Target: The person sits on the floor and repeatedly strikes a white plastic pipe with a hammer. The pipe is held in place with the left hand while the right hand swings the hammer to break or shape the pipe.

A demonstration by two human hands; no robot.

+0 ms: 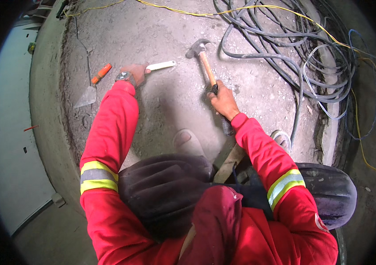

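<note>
My left hand (136, 73), with a watch at the wrist, is closed around one end of a white tool handle (162, 65). The handle's far end has a small hole, and whatever joins its near end is hidden by the hand. In my right hand (222, 99) is a claw hammer (207, 66) with a wooden shaft and a dark grip. Its metal head points away from me, above or on the gritty concrete surface (174, 96); contact is unclear. Left of my left hand lies a pointed trowel (87, 96) with an orange handle.
Thick dark cables (270, 56) lie coiled at the right, with a thin white cable among them. A yellow cable (188, 13) crosses the far side. My shoe (189, 142) rests in front of me. A raised concrete edge (47, 109) runs along the left.
</note>
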